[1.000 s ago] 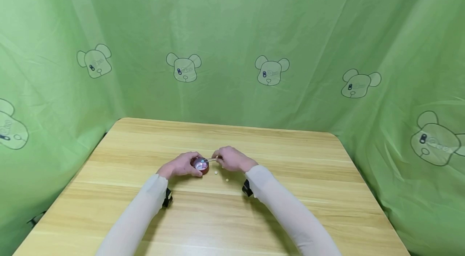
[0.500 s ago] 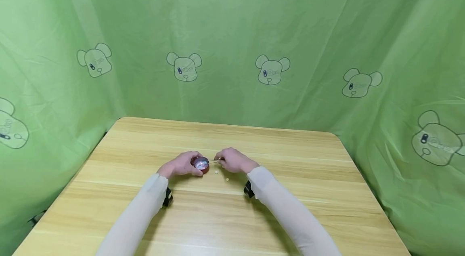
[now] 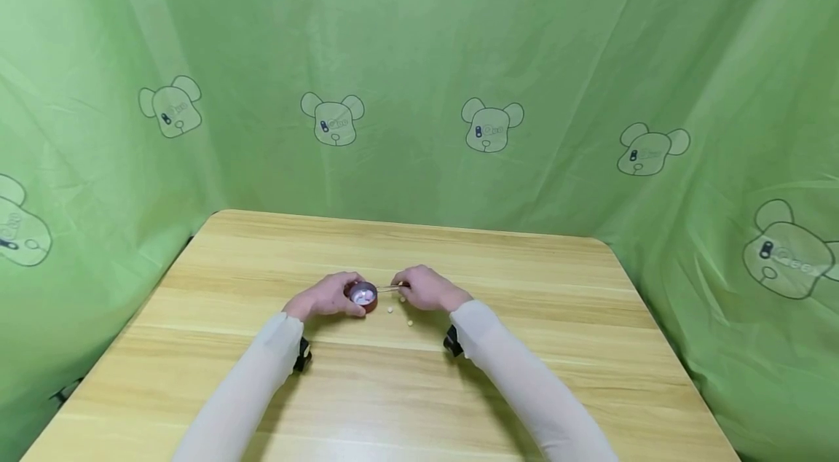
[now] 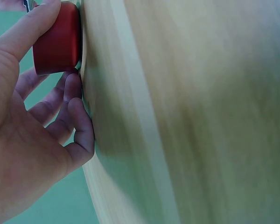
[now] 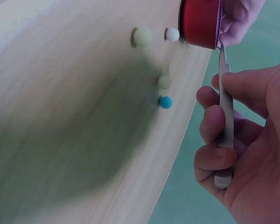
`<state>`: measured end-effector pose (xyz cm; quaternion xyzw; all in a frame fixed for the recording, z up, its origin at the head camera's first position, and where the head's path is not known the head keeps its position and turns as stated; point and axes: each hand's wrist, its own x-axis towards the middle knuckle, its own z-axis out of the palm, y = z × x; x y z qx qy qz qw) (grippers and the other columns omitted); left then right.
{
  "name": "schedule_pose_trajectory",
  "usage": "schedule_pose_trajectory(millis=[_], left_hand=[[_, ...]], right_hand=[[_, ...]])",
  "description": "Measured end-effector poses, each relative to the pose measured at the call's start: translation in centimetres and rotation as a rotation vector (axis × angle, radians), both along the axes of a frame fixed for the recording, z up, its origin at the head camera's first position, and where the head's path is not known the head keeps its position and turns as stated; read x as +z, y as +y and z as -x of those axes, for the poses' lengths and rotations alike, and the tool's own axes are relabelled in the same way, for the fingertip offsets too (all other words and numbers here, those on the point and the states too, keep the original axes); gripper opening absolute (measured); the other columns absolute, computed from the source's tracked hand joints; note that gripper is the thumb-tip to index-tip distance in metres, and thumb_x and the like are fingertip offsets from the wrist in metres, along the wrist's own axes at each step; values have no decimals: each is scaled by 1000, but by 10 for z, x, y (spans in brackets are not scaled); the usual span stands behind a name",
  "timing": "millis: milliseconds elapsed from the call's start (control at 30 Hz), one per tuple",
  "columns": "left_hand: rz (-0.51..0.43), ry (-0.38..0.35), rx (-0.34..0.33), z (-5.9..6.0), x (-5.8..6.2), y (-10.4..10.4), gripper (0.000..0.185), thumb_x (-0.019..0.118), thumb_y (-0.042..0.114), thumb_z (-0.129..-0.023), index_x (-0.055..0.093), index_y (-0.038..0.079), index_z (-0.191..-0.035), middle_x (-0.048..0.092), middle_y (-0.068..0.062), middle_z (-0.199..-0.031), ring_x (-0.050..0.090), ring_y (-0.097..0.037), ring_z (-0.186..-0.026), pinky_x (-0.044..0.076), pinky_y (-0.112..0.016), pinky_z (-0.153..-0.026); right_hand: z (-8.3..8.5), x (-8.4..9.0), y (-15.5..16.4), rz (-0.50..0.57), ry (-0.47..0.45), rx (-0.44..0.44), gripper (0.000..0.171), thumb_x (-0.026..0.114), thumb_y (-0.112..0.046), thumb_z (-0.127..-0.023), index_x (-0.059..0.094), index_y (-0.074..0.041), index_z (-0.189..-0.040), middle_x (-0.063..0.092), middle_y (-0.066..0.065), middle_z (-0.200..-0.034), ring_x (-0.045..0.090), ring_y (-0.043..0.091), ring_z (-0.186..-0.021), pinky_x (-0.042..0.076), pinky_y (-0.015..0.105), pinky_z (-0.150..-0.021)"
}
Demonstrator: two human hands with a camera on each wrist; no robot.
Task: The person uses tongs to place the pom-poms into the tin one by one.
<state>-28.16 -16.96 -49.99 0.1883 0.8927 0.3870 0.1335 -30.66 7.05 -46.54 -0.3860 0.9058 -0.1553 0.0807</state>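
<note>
The left hand (image 3: 325, 297) holds a small red round container (image 3: 364, 296) near the middle of the wooden worktop (image 3: 564, 345). Its grip is curled round the container's side: in the left wrist view the thumb lies along the red wall and the fingers (image 4: 67, 114) bend in against the worktop just beside it. The container stands upright on the worktop, and the head view shows a pale, shiny inside (what lies in it is too small to tell).

The right hand (image 3: 427, 289) sits just to the right of the container and pinches a pair of thin metal tweezers (image 5: 225, 112). This grip is closed round the tool, with the thumb on one side and the curled fingers on the other. The tips of the tweezers reach the rim of the container; whether they hold anything cannot be told.

Small beads lie loose on the worktop near the container. The right wrist view shows a pale bead (image 5: 143, 36) and a white bead (image 5: 172, 34) just beside the red wall, with a second pale bead (image 5: 164, 82) and a blue bead (image 5: 165, 102) a little further off, close together. Light sleeves cover both arms, and a green curtain (image 3: 419, 47) printed with bear heads hangs behind the worktop.
</note>
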Motion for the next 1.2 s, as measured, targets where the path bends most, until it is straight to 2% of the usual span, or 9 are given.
schedule_pose_trajectory(millis=[467, 833, 1200], left_hand=[[24, -11, 16, 2, 1, 2, 55, 83, 24, -72, 57, 10, -119, 61, -4, -110, 56, -21, -102, 43, -43, -92], [11, 1, 12, -1, 1, 1, 54, 83, 24, -72, 58, 10, -117, 61, -4, -108, 56, -21, -100, 44, -43, -90], [7, 3, 2, -1, 1, 2, 53, 83, 23, -72, 58, 9, -117, 61, -4, -107, 56, -20, -99, 44, -42, -90]], right_hand=[[2, 0, 18, 19, -31, -76, 21, 54, -13, -95, 67, -9, -110, 66, 2, -99, 57, 11, -82, 48, 31, -81], [-15, -1, 55, 13, -81, -41, 19, 55, -12, -95, 68, -8, -109, 67, 2, -99, 53, 9, -72, 47, 29, -70], [-27, -8, 74, -2, -93, -3, 18, 55, -11, -95, 68, -9, -107, 67, 1, -100, 57, 8, -81, 49, 31, -76]])
